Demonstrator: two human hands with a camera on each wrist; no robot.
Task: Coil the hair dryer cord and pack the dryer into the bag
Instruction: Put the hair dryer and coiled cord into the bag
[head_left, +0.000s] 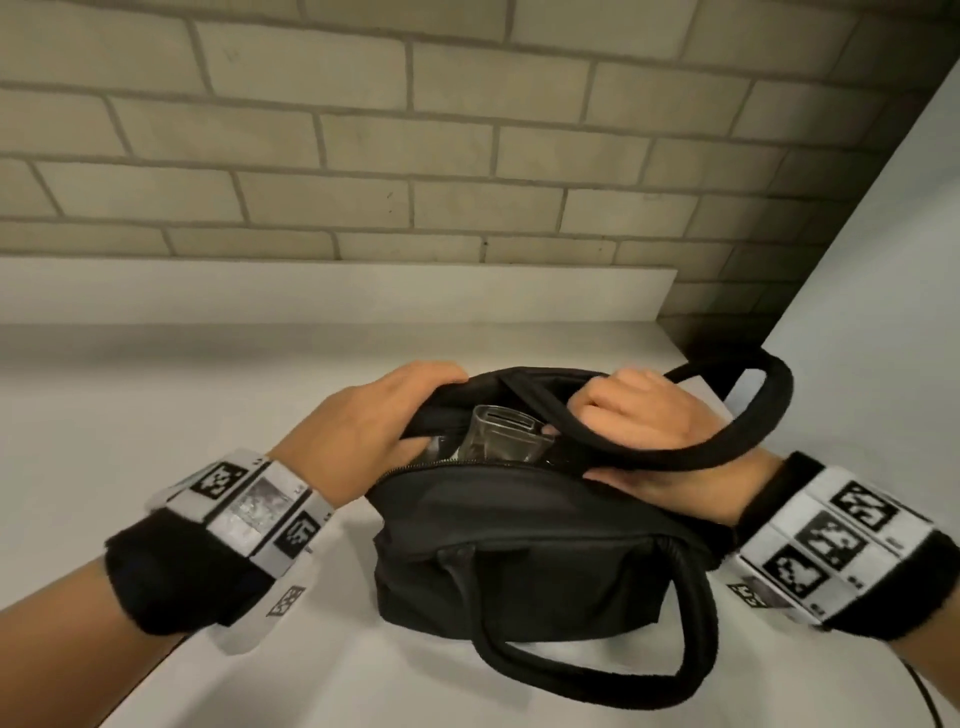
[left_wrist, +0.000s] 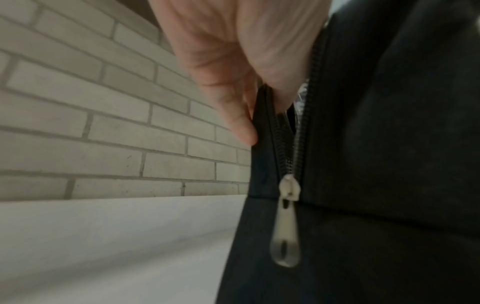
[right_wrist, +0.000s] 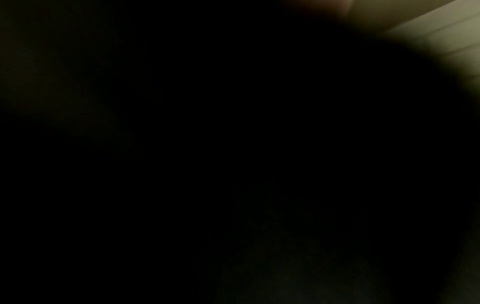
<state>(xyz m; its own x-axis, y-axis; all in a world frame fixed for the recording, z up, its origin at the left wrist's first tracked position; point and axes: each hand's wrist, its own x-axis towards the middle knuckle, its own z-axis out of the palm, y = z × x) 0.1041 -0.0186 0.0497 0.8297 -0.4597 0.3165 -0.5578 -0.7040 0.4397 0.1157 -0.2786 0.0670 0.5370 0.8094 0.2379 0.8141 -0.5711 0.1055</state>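
A black fabric bag (head_left: 519, 545) stands unzipped on the white counter (head_left: 156, 389). A silvery nozzle of the hair dryer (head_left: 506, 434) pokes up inside its opening; the rest of the dryer and the cord are hidden. My left hand (head_left: 431, 410) grips the left far rim, thumb inside. In the left wrist view the left hand (left_wrist: 246, 107) pinches the bag (left_wrist: 389, 164) beside the zipper, above a pale zipper pull (left_wrist: 285, 226). My right hand (head_left: 623, 415) reaches through the far handle (head_left: 753, 431), fingers curled on the right rim. The right wrist view is almost black.
A brick wall (head_left: 415, 156) rises behind a raised white ledge (head_left: 363, 291). A white panel (head_left: 883, 286) stands at the right. The bag's near handle (head_left: 696, 623) droops toward the counter's front edge. A thin black cable (head_left: 930, 696) shows at bottom right.
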